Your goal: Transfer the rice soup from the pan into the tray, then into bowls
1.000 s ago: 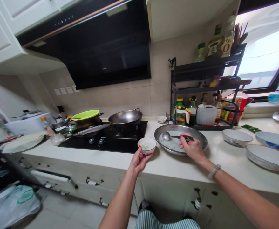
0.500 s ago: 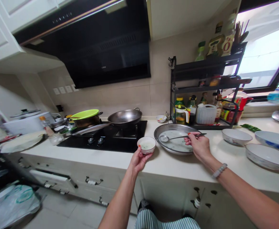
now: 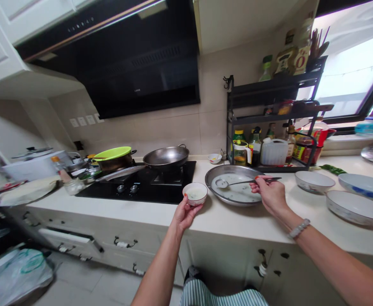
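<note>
My left hand (image 3: 186,213) grips a small white bowl (image 3: 199,201) with a dark rim, holding it above the counter edge. Pale liquid with green bits is inside the bowl. In my right hand (image 3: 271,195) is the dark handle of a ladle (image 3: 222,183), its round metal head at the left inside a wide steel basin (image 3: 210,190). Milky liquid with green flecks fills the lower part of the basin, which stands on the counter just right of the small bowl.
Left of the basin is a black gas stove (image 3: 106,193) with a wok (image 3: 167,157) and a pot under a lime-green basin (image 3: 112,153). A black rack (image 3: 272,119) of bottles stands behind. White bowls (image 3: 314,182) sit at the right on the counter (image 3: 161,214).
My right hand has shifted slightly to the right with the ladle, and the ladle head has moved a little right in the basin. My left hand stays nearly still with the bowl.
</note>
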A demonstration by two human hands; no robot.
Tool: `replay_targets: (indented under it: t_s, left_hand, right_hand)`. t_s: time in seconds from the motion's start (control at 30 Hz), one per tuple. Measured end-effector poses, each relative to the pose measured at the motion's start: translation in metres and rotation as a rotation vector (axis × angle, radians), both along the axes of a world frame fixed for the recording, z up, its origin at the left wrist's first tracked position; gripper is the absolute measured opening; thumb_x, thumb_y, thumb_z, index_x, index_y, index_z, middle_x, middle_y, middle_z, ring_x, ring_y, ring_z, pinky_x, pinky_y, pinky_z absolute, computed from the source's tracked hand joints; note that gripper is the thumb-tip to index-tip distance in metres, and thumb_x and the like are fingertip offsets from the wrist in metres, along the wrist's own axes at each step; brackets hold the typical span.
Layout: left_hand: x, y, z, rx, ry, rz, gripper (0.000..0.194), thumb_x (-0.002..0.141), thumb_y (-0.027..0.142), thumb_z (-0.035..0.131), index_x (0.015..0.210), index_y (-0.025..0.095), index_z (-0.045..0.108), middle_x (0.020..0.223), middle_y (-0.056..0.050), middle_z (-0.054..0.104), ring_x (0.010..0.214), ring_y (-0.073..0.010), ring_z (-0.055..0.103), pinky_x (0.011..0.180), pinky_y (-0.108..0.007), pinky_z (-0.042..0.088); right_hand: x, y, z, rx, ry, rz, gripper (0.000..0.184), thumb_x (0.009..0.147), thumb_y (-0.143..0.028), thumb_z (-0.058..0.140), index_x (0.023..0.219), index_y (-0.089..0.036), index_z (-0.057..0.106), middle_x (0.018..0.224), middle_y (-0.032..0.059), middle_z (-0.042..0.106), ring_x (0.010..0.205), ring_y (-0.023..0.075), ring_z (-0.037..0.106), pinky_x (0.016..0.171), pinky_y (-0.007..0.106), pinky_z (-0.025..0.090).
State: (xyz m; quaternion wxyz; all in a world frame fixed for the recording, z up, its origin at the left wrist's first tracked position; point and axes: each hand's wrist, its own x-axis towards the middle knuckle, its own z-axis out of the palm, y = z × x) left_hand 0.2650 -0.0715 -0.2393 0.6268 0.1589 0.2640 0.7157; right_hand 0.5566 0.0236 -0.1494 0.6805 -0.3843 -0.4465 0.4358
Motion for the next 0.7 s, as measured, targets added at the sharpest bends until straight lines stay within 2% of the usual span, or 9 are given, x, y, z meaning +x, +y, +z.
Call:
replay_targets:
  t_s: [0.23, 0.47, 0.6, 0.7]
  left_hand:
    - [0.000, 0.000, 0.000, 0.004, 0.001, 0.004, 0.066, 0.090, 0.030, 0.072, 0.149, 0.017, 0.045, 0.145, -0.021, 0.058, 0.135, -0.0393, 0.055, 0.108, -0.058, 0.050]
    - [0.003, -0.002, 0.005, 0.000, -0.007, 0.018, 0.066, 0.090, 0.029, 0.073, 0.147, 0.012, 0.046, 0.147, -0.024, 0.055, 0.138, -0.0425, 0.051, 0.109, -0.059, 0.049]
    - [0.004, -0.003, 0.007, -0.023, -0.017, 0.017, 0.063, 0.093, 0.028, 0.069, 0.149, 0.016, 0.044, 0.148, -0.022, 0.055, 0.139, -0.0409, 0.050, 0.109, -0.058, 0.049]
    - [0.004, -0.003, 0.007, -0.024, -0.023, 0.010, 0.061, 0.093, 0.028, 0.068, 0.147, 0.014, 0.045, 0.148, -0.023, 0.054, 0.139, -0.0416, 0.049, 0.109, -0.058, 0.049]
  right_hand:
    - [0.000, 0.001, -0.001, -0.002, -0.008, 0.025, 0.026, 0.062, -0.034, 0.078, 0.076, -0.022, 0.060, 0.051, -0.0010, 0.059, 0.044, 0.0158, 0.060, 0.040, 0.025, 0.055]
    - [-0.001, -0.001, 0.001, -0.034, 0.038, 0.005, 0.032, 0.062, -0.034, 0.083, 0.077, -0.021, 0.059, 0.052, -0.0011, 0.061, 0.044, 0.0149, 0.060, 0.039, 0.024, 0.054]
    - [-0.001, -0.004, 0.005, -0.064, 0.024, 0.016, 0.024, 0.064, -0.027, 0.080, 0.076, -0.020, 0.061, 0.054, 0.0009, 0.063, 0.046, 0.0148, 0.060, 0.039, 0.023, 0.052]
    - [-0.002, -0.005, 0.009, -0.055, 0.020, 0.019, 0.020, 0.065, -0.024, 0.077, 0.076, -0.020, 0.061, 0.055, 0.0019, 0.064, 0.047, 0.0152, 0.061, 0.039, 0.023, 0.052]
